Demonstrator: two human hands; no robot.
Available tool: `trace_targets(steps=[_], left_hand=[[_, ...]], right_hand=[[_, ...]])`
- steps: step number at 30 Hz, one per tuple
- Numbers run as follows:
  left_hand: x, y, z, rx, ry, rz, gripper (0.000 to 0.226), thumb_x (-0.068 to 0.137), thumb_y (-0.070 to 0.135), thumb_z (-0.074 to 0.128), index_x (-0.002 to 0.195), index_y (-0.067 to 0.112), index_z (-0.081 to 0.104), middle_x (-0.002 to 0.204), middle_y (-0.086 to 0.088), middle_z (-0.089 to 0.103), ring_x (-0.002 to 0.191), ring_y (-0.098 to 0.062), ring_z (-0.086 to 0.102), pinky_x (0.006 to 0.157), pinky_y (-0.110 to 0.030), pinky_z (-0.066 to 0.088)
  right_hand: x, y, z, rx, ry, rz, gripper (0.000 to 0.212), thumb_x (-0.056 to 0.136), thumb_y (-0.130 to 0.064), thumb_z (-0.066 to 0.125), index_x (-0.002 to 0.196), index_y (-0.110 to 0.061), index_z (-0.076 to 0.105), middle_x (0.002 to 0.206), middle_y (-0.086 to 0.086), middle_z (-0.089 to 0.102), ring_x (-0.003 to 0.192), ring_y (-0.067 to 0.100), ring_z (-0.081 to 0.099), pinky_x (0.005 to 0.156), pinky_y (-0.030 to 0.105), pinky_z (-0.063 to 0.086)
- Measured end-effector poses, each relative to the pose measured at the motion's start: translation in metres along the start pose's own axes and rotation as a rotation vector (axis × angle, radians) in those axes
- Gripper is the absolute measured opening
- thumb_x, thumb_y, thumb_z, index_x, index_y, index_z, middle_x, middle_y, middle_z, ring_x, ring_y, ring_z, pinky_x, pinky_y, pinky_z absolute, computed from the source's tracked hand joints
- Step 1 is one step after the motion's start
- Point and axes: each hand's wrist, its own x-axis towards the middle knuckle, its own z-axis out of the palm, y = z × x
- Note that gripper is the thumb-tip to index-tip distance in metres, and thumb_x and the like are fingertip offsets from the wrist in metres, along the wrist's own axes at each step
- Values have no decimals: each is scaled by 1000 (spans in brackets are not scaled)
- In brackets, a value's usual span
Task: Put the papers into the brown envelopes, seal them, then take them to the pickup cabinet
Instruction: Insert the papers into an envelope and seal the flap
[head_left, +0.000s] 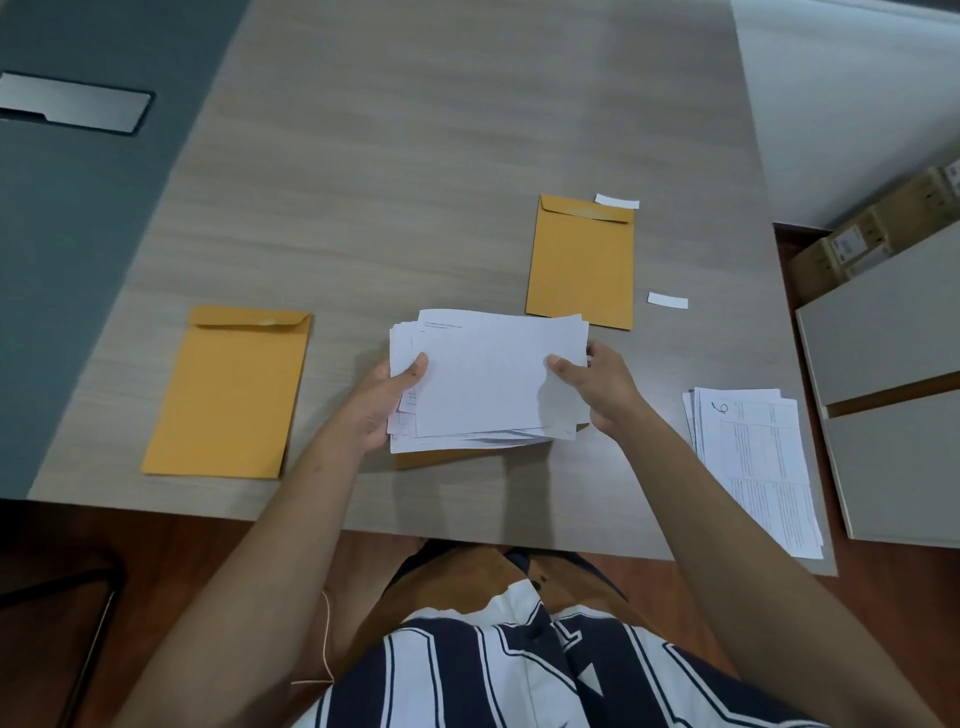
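Observation:
Both my hands hold a thick stack of white papers (488, 379) just above the table's middle. My left hand (387, 400) grips its left edge and my right hand (592, 387) grips its right edge. Under the stack, a brown envelope (441, 457) shows only as a strip at the near edge. A second brown envelope (231, 392) lies flat at the left with its flap folded down. A third brown envelope (582, 262) lies behind the stack at the right, flap also down. Another pile of printed papers (756, 462) rests at the table's right edge.
Two small white strips lie near the right envelope, one strip (616, 200) by its top and another strip (667, 300) beside it. The wooden table (415, 156) meets a grey-blue surface (78, 234) at the left. Grey cabinet panels (893, 374) and cardboard boxes (878, 228) stand at the right.

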Motion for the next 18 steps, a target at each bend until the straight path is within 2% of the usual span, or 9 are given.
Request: trace_targets(steps=[6,11,14,18], left_hand=[[1,-2,-8,34,-16,17,36,97,23,59,130,10,57,122,-9,69,112,-27,66,90,-41,57],[2,-4,-16,59,-8,19,33,97,20,59,128,10,59,120,-8,70,110,-24,67,89,-40,56],[1,-6,-21,74,18,24,29,97,17,58,126,12,60,118,-6,71,106,-23,69,84,-36,58],[3,-8,-28,122,69,9,26,98,16,58,123,11,62,116,-7,72,104,-23,69,83,-37,56]], right_hand=[[1,2,2,-24,-14,28,25,90,-19,69,110,-4,68,110,11,71,101,32,67,81,41,55],[-2,1,3,-43,12,14,20,89,-20,71,103,-6,70,107,10,71,98,31,67,82,44,55],[-2,1,4,-68,-4,1,19,88,-18,72,105,-11,67,108,7,69,96,28,67,82,46,57],[1,0,5,-133,98,-14,12,89,-14,69,87,-16,58,99,6,66,89,28,67,75,42,58]])
